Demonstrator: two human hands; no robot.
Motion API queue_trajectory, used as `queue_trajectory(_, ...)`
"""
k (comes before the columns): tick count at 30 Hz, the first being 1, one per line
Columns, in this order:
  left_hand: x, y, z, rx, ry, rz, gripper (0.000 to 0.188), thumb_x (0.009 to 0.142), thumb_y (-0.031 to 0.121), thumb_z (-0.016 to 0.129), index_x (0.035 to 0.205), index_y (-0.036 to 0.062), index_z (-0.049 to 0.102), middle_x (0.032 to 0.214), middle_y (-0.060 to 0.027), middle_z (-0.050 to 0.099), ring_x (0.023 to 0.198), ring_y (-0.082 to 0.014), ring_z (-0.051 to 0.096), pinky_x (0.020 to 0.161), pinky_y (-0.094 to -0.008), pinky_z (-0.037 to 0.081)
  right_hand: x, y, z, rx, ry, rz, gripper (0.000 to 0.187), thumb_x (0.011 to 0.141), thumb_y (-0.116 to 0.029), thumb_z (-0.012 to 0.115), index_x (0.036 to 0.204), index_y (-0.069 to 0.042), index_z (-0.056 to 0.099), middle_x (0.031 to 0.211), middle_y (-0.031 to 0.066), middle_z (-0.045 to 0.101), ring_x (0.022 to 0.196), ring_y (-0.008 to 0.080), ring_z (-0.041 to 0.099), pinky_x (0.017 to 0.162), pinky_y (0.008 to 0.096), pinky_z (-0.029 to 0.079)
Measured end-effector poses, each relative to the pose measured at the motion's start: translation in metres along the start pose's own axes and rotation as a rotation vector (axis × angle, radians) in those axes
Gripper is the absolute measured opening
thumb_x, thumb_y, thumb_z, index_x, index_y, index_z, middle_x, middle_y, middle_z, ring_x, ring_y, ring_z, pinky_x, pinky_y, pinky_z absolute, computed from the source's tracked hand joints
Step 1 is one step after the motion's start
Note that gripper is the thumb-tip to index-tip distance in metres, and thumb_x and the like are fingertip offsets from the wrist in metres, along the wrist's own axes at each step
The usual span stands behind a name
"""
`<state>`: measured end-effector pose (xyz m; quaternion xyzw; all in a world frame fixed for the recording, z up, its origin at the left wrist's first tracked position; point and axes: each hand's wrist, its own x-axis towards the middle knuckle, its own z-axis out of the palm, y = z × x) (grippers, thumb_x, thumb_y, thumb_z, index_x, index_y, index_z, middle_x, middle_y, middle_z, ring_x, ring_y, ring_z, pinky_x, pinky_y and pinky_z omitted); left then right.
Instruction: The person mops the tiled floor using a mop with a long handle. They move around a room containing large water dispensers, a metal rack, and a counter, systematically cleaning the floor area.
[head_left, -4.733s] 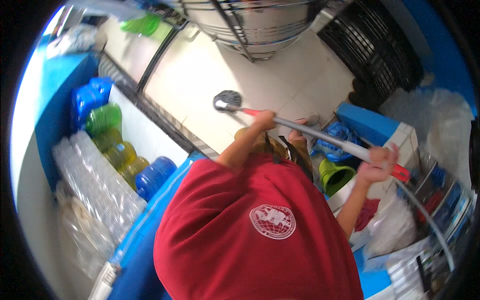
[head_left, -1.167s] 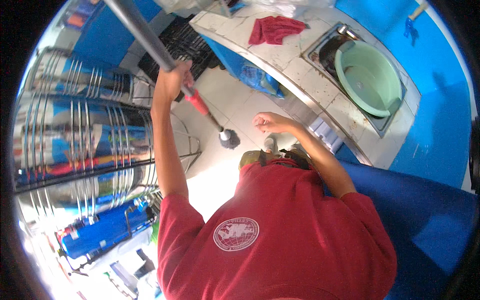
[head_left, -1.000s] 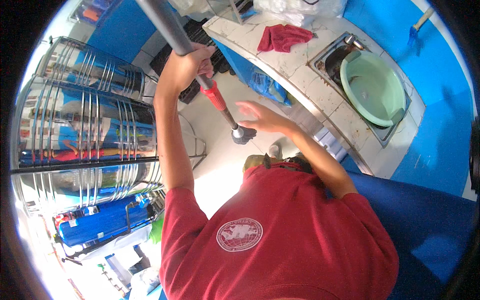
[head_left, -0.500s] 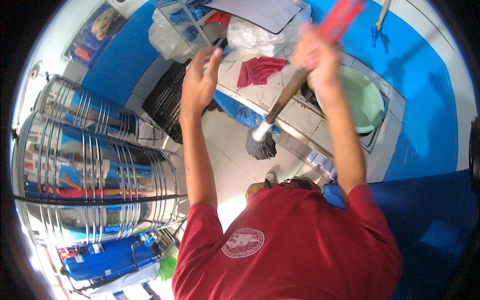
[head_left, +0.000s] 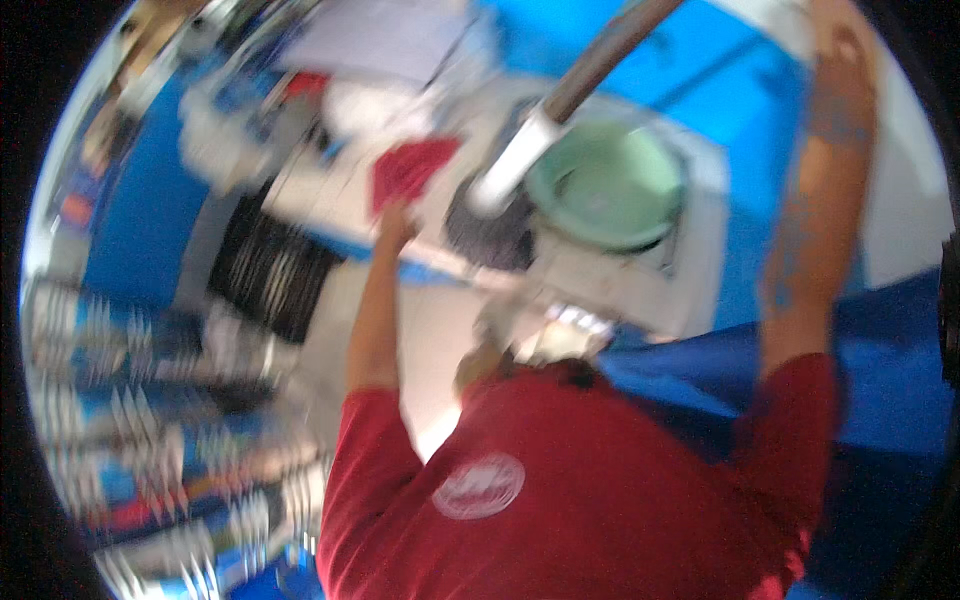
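The mop (head_left: 505, 185) has a dark grey head, a white collar and a brown pole. It slants over the tiled bench between the red cloth and the green basin, and its pole leaves the top edge. My right hand (head_left: 845, 50) is raised high at the upper right, blurred and partly cut off. The mop appears to hang from it, though the grip itself is outside the picture. By the near corner of the red cloth (head_left: 415, 168) is my left hand (head_left: 397, 222), its fingers smeared; contact with the cloth is unclear.
A light green basin (head_left: 610, 190) rests on the bench to the right of the mop head. White plastic bags (head_left: 385, 105) lie at the back of the bench. Left of it leans a black slatted object (head_left: 270, 265). Shiny ribbed metal containers (head_left: 160, 430) line the left side.
My right hand has swung up and to the right, lifting the mop from beside the bench to over it. My left hand has lowered toward the cloth. The view has shifted and blurred.
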<state>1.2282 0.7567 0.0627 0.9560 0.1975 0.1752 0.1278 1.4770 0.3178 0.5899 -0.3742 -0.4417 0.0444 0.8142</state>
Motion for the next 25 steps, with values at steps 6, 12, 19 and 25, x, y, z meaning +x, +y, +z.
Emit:
queue_trajectory(6,0.015,-0.012,0.032,0.073,-0.048,-0.127,0.073,0.085,0.034,0.058,0.143,-0.001,0.031,0.148,-0.0258,0.028,0.136,-0.0456,0.024,0.113,-0.0552,0.013,0.052,-0.019,0.077,-0.118,0.015,-0.113,0.038,0.091,-0.029,0.059,0.061,-0.017,0.039,0.05,-0.0048,0.036,0.039,0.0078,0.035,0.041,0.0241,0.029)
queue_trajectory(12,0.001,0.02,0.005,-0.077,0.229,-0.225,0.052,0.085,0.023,0.057,0.129,-0.0015,0.045,0.141,-0.0254,0.036,0.132,-0.0426,0.033,0.111,-0.055,0.021,0.074,-0.024,0.113,-0.162,0.121,-0.042,0.034,0.092,-0.027,0.058,0.066,-0.016,0.039,0.047,-0.0074,0.032,0.036,0.004,0.028,0.035,0.0212,0.022)
queue_trajectory(19,0.025,0.032,-0.047,0.121,0.651,-0.022,0.026,0.07,0.024,0.074,0.082,0.0061,0.058,0.076,-0.019,0.058,0.07,-0.0337,0.057,0.066,-0.0531,0.044,0.116,-0.024,0.144,-0.283,0.15,-0.161,0.033,0.094,-0.024,0.055,0.067,-0.018,0.039,0.047,-0.0092,0.032,0.035,0.0023,0.027,0.034,0.0201,0.022)
queue_trajectory(25,0.071,0.031,-0.062,-0.707,-0.11,-0.194,0.055,0.081,0.03,0.069,0.124,0.0011,0.05,0.139,-0.0193,0.042,0.13,-0.0394,0.037,0.111,-0.0527,0.024,0.145,-0.043,0.136,-0.429,-0.084,-0.303,0.033,0.091,-0.023,0.061,0.066,-0.016,0.04,0.046,-0.0094,0.033,0.033,0.0023,0.031,0.032,0.0213,0.028)
